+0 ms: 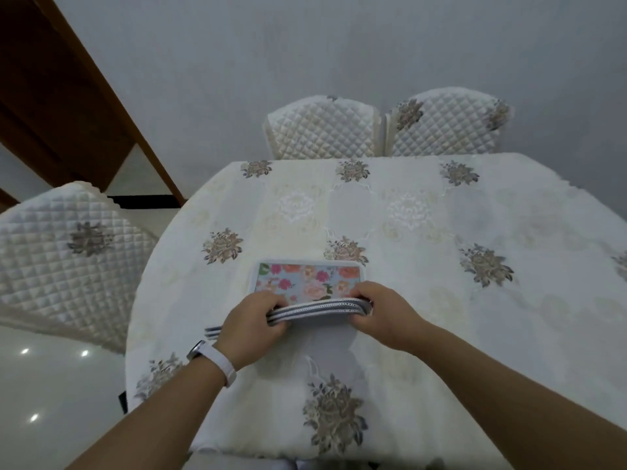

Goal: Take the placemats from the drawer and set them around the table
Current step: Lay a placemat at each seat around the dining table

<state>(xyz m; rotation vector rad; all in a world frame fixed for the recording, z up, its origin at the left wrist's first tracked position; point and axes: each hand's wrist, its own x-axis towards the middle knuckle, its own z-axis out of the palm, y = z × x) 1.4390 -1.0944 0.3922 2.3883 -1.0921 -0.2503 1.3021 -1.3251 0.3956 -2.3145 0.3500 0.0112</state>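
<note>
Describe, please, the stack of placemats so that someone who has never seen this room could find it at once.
Start at the table under its white embroidered tablecloth. Over its near side, the left hand and right hand grip the stack of placemats by its near edge. Its top shows bright pink and orange flowers on pale blue, unlike the cloth's dull grey-brown blooms.

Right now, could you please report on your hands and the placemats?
Left hand, right hand grip placemat stack over table. None set out yet. Nothing blocking.
</note>
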